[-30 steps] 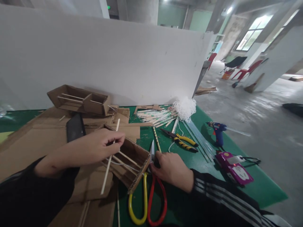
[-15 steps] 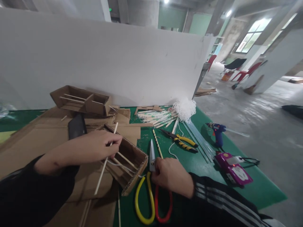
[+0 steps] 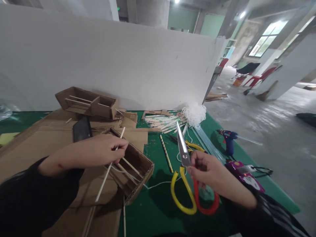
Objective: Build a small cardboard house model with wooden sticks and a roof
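Left hand (image 3: 103, 149) pinches stick (image 3: 105, 182), presumably light and snappable, best taken mid-length; right hand (image 3: 207, 171) grips scissors (image 3: 183, 149), likely stiff, inward of counter's (image 3: 153, 210) right edge.

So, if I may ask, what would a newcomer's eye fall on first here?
Probably the large scissors with one yellow and one red handle, held in the right hand above the green table. Next might come the left hand, holding a thin stick over the open cardboard box. Beyond them, a fluffy white tangle stands out near the table's far edge.
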Action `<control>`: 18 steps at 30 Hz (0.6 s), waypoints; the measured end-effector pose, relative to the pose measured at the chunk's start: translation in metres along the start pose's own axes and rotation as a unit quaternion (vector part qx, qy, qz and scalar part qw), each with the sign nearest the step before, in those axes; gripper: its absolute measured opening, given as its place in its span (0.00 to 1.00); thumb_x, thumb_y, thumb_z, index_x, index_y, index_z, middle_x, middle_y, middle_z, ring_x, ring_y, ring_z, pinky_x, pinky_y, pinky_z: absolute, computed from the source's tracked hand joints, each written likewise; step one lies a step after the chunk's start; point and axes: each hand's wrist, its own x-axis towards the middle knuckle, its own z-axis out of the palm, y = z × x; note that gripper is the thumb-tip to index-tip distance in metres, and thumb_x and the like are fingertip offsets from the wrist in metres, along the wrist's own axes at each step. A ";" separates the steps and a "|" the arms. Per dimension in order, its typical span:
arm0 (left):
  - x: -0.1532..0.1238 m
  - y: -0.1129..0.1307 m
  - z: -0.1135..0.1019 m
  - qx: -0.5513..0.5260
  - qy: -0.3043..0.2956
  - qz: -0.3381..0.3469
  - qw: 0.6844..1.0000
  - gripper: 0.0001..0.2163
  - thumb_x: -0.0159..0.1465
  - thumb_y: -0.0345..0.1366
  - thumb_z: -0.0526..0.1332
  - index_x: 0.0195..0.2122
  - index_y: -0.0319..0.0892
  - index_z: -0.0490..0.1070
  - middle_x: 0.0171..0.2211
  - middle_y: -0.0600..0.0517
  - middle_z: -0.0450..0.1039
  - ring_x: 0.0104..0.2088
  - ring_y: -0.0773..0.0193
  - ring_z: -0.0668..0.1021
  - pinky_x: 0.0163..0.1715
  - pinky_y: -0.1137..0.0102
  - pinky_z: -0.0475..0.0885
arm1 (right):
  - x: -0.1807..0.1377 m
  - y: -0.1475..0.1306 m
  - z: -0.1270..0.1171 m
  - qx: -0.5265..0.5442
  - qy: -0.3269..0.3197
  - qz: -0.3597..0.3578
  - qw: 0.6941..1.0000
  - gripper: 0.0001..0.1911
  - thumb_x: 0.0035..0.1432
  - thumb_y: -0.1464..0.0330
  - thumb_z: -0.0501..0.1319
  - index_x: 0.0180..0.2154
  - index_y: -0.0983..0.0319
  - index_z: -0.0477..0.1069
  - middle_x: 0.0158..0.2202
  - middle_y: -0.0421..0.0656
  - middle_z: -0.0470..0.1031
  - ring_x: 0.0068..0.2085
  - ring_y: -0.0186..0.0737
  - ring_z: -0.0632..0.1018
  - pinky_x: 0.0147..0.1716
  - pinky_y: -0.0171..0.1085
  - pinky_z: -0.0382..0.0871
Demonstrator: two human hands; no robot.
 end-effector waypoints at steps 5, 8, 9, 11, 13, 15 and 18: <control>0.000 0.000 -0.002 -0.013 -0.011 0.007 1.000 0.16 0.68 0.43 0.51 0.25 0.44 0.65 0.25 0.55 0.76 0.26 0.64 0.74 0.27 0.69 0.60 | 0.043 -0.023 -0.022 0.034 0.059 -0.056 0.996 0.12 0.58 0.63 0.63 0.30 0.58 0.60 0.20 0.33 0.71 0.16 0.30 0.72 0.15 0.28 0.65; -0.001 -0.001 -0.003 -0.012 -0.011 0.008 1.000 0.16 0.67 0.43 0.51 0.25 0.44 0.66 0.25 0.55 0.76 0.26 0.64 0.74 0.27 0.69 0.60 | 0.088 -0.029 -0.012 0.012 0.047 -0.072 0.996 0.10 0.59 0.66 0.62 0.31 0.58 0.61 0.21 0.33 0.73 0.16 0.29 0.72 0.15 0.28 0.67; -0.001 -0.001 -0.003 -0.014 -0.012 0.006 1.000 0.16 0.67 0.43 0.51 0.25 0.44 0.66 0.25 0.55 0.76 0.26 0.64 0.74 0.28 0.68 0.60 | 0.103 -0.028 -0.005 0.005 0.041 -0.072 0.997 0.10 0.59 0.67 0.62 0.31 0.58 0.60 0.20 0.33 0.72 0.16 0.29 0.72 0.15 0.28 0.67; -0.002 -0.001 -0.003 -0.022 -0.011 0.002 1.000 0.16 0.67 0.44 0.51 0.25 0.44 0.66 0.25 0.55 0.76 0.27 0.64 0.74 0.28 0.69 0.60 | 0.127 -0.024 0.011 -0.015 0.027 -0.066 0.997 0.11 0.59 0.68 0.63 0.30 0.59 0.61 0.19 0.33 0.72 0.17 0.30 0.73 0.16 0.28 0.68; -0.002 0.000 -0.003 -0.028 -0.010 0.001 1.000 0.16 0.67 0.44 0.51 0.25 0.44 0.67 0.25 0.56 0.76 0.27 0.64 0.74 0.28 0.69 0.60 | 0.143 -0.019 0.026 -0.048 0.006 -0.053 0.997 0.09 0.61 0.67 0.63 0.32 0.61 0.64 0.20 0.34 0.71 0.18 0.30 0.74 0.17 0.28 0.69; -0.002 0.001 -0.003 -0.035 -0.008 0.003 0.999 0.16 0.67 0.44 0.51 0.25 0.44 0.67 0.25 0.55 0.76 0.26 0.64 0.74 0.27 0.69 0.60 | 0.151 -0.015 0.038 -0.089 -0.015 -0.037 0.995 0.08 0.65 0.65 0.62 0.37 0.64 0.69 0.26 0.36 0.74 0.22 0.30 0.75 0.21 0.30 0.72; -0.002 0.002 -0.004 -0.037 -0.004 0.003 0.999 0.16 0.67 0.44 0.51 0.24 0.44 0.67 0.24 0.55 0.75 0.26 0.64 0.73 0.27 0.69 0.60 | 0.153 -0.010 0.048 -0.157 -0.024 -0.022 0.987 0.12 0.67 0.63 0.61 0.46 0.65 0.72 0.39 0.42 0.77 0.32 0.34 0.78 0.31 0.36 0.77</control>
